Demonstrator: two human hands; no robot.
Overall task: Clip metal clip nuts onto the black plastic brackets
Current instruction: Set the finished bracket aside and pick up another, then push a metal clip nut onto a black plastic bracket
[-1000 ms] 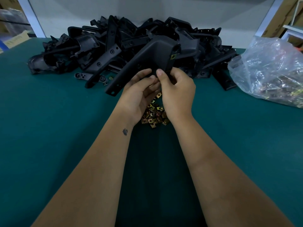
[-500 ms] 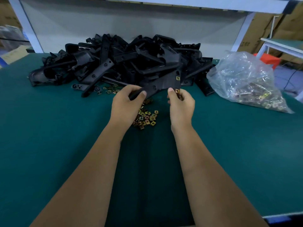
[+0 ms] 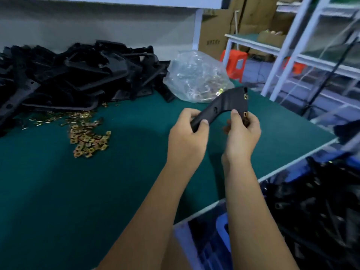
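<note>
The angled black plastic bracket (image 3: 220, 108) has left the area in front of the heap. A second ago it was held over the loose clip nuts at the worktop centre; it is now held above the right-hand part of the green worktop (image 3: 58, 191), near its edge, and the view has swung right with it.

The left hand (image 3: 187, 139) grips the narrow lower end of the bracket, fingers (image 3: 204, 121) curled round it. The right hand (image 3: 242, 133) grips the wide end, thumb on the near face and fingers wrapped behind.

Two brass-coloured metal clip nuts are seated on the wide end: one upper (image 3: 245, 96), one lower (image 3: 245, 114), just beside the right thumb. Half a second ago the lower position was at the right fingertips; it now reads as fitted.

Judgement: this bracket appears complete and is being carried toward the blue bin of black parts (image 3: 311, 211) below the worktop edge. Whether those parts already carry nuts cannot be told through the blur.

Remaining stock: the pile of black plastic brackets (image 3: 78, 75), the scatter of loose brass clip nuts (image 3: 87, 139), and a clear plastic bag of further nuts (image 3: 196, 76).
</note>
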